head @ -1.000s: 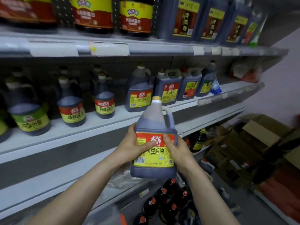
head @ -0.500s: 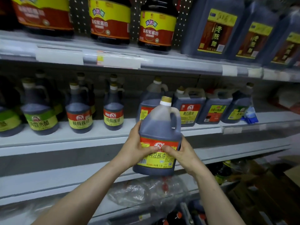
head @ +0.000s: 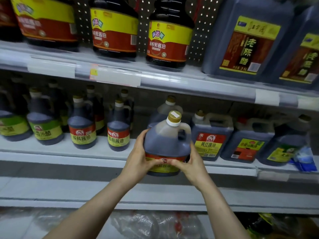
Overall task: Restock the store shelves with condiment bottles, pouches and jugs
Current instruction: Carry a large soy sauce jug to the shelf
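Note:
A dark soy sauce jug point(head: 165, 142) with a gold cap, a loop handle and a red-and-yellow label is upright at the front edge of the middle shelf point(head: 72, 154). My left hand point(head: 139, 159) grips its left side and my right hand point(head: 191, 163) grips its right side, thumbs meeting across the label. A matching jug point(head: 170, 106) stands right behind it, mostly hidden. Whether the held jug's base touches the shelf is hidden by my hands.
Square jugs point(head: 211, 140) stand close on the right of the held jug, small round bottles point(head: 118, 133) to its left with a gap between. The upper shelf point(head: 155, 80) carries big jugs overhead. Clear plastic wrap point(head: 151, 225) lies on the lowest shelf.
Both hands have lifted the jug up and forward to the middle shelf's edge. The view has tilted up and closer to the shelves; the floor boxes are out of sight.

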`<state>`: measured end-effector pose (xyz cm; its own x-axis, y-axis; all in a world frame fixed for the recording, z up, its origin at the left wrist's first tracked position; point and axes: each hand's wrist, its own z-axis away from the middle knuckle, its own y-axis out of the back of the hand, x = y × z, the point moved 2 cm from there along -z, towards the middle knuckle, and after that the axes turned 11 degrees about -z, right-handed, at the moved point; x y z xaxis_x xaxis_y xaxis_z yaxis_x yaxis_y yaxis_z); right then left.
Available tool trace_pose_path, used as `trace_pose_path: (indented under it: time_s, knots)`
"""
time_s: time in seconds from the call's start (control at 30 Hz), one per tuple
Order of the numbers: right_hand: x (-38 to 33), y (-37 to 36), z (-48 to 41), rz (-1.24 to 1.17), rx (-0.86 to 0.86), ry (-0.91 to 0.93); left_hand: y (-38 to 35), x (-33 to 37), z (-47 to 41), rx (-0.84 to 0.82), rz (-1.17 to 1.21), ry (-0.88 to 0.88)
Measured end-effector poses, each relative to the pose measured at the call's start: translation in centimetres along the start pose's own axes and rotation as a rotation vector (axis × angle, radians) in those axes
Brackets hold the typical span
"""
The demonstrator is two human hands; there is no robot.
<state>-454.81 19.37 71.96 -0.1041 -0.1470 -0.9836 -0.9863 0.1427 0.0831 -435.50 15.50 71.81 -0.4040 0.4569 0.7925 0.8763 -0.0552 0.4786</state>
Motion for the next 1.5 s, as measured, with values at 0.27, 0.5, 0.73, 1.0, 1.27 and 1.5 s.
trace_pose_path:
  time_s: [0.27,0.5,0.73,1.0,1.27,1.5]
  knots:
    - [1.5,0.8,-2.7,0.016,-0.016,-0.012,-1.2,-1.4,-2.0,0.039,-0.077,0.009]
    - [2.5,1.1,-3.1,0.041,0.003,-0.052,-1.8,-2.2,-2.6,0.007,-0.124,0.023]
    - [2.9,1.2,-4.2,0.085,0.027,-0.088,-2.1,-2.6,-3.8,-0.022,-0.109,0.027]
    - [2.9,1.2,-4.7,0.127,0.032,-0.089,-2.4,-3.4,-4.6,-0.038,-0.146,0.032]
    - [2.7,0.5,-4.0,0.293,0.131,-0.066,-2.7,-2.7,-3.3,0.076,-0.288,0.034]
    - [2.5,0.0,-3.2,0.454,0.158,-0.102,-3.1,-2.8,-2.5,0.096,-0.36,0.065]
